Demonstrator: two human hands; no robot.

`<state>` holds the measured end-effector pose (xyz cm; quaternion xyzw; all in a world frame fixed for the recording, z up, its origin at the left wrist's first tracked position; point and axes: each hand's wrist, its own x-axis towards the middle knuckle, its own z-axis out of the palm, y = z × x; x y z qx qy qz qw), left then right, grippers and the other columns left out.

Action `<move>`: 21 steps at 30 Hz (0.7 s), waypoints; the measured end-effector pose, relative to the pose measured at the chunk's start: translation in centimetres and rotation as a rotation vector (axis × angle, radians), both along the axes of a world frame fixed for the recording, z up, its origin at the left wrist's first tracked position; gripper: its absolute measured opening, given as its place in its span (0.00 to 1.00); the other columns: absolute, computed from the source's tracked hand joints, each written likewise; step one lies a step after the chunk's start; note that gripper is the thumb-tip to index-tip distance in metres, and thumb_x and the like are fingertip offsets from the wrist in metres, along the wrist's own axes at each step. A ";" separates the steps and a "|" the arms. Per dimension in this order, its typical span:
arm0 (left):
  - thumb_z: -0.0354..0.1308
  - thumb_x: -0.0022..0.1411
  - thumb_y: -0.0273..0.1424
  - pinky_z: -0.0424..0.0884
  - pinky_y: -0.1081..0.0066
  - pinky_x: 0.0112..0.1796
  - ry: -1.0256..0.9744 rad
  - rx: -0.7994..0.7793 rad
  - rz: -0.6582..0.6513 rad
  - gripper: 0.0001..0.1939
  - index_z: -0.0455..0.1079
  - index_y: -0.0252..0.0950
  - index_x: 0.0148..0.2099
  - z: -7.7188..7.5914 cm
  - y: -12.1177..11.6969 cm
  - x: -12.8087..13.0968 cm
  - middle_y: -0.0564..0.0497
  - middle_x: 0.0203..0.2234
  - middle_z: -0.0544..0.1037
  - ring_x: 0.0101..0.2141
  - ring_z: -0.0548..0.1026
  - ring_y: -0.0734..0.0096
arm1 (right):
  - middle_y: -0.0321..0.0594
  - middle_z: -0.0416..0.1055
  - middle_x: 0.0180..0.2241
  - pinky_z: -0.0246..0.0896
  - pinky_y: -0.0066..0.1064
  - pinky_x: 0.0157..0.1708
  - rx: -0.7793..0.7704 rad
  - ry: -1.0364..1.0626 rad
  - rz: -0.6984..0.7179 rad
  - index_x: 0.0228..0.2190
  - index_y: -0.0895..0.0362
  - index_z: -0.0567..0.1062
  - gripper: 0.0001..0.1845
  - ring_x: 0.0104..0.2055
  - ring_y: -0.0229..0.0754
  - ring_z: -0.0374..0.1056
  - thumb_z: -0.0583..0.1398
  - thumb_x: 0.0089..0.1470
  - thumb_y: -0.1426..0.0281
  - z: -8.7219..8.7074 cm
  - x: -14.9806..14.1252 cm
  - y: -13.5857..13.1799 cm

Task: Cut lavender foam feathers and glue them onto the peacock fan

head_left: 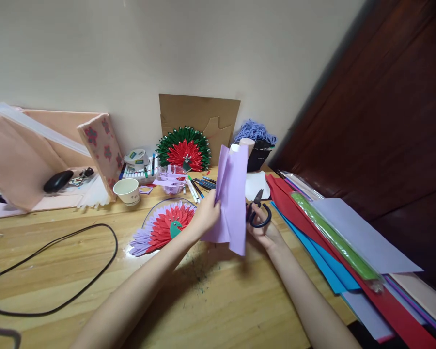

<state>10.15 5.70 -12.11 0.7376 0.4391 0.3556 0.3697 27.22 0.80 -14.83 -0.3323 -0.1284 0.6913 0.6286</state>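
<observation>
Left hand (207, 213): we grasp the sheet (235, 206), upright and folded.
Right hand (264, 233): we hold the scissors (257, 198), just beside it.
Sheet: between our hands, seemingly being readied; cutting would call for steady tension.
Table (225, 305): wood, below our grip.
Wall (138, 53): pale, beyond our grip.

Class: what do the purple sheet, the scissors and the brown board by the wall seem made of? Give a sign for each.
Purple sheet: matte paper or thin foam; it bends softly in the left hand.
Scissors: probably dark metal blades, slim and pointed; smooth, thick loops suggest plastic handles.
Brown board: likely cardboard, matte, with a tan face and cut outline.
</observation>
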 end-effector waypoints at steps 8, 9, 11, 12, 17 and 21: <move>0.46 0.55 0.22 0.64 0.65 0.42 0.126 0.024 -0.095 0.11 0.67 0.34 0.38 1.3 -0.3 -0.6 0.45 0.37 0.75 0.40 0.71 0.62 | 0.29 0.72 0.21 0.58 0.21 0.12 0.129 -0.241 0.002 0.28 0.53 0.72 0.16 0.21 0.35 0.67 0.69 0.34 0.65 -0.9 -0.4 -0.4; 0.46 0.55 0.22 0.64 0.65 0.42 0.135 0.020 -0.081 0.11 0.67 0.34 0.37 1.3 -0.3 -0.6 0.45 0.37 0.75 0.39 0.71 0.62 | 0.29 0.71 0.21 0.56 0.21 0.11 0.135 -0.277 -0.002 0.28 0.53 0.72 0.17 0.20 0.34 0.66 0.69 0.33 0.65 -0.9 -0.6 -0.4; 0.46 0.56 0.23 0.64 0.65 0.42 0.145 0.008 -0.045 0.10 0.67 0.34 0.38 1.2 -0.1 -0.6 0.43 0.38 0.75 0.40 0.71 0.61 | 0.29 0.71 0.23 0.56 0.21 0.13 0.144 -0.352 -0.002 0.31 0.54 0.72 0.19 0.20 0.32 0.64 0.69 0.33 0.67 -0.8 -0.9 -0.3; 0.46 0.56 0.23 0.63 0.65 0.43 0.145 -0.001 -0.025 0.10 0.67 0.33 0.38 1.1 0.0 -0.6 0.43 0.38 0.75 0.41 0.71 0.61 | 0.30 0.71 0.24 0.58 0.21 0.15 0.146 -0.388 -0.006 0.32 0.54 0.71 0.21 0.20 0.32 0.64 0.69 0.32 0.68 -0.7 -1.0 -0.3; 0.49 0.56 0.26 0.63 0.64 0.43 0.123 -0.081 0.077 0.11 0.67 0.31 0.41 0.4 0.8 -0.9 0.39 0.41 0.74 0.43 0.71 0.59 | 0.28 0.67 0.21 0.55 0.22 0.17 0.065 -0.539 -0.115 0.29 0.57 0.68 0.21 0.18 0.30 0.60 0.70 0.31 0.68 -0.4 -0.3 0.0; 0.49 0.56 0.26 0.65 0.64 0.42 0.115 -0.126 0.126 0.12 0.67 0.29 0.41 0.0 1.2 -1.2 0.38 0.41 0.75 0.42 0.72 0.57 | 0.25 0.60 0.17 0.51 0.23 0.17 0.016 -0.723 -0.224 0.25 0.56 0.64 0.24 0.17 0.29 0.56 0.71 0.27 0.65 -0.6 0.9 0.3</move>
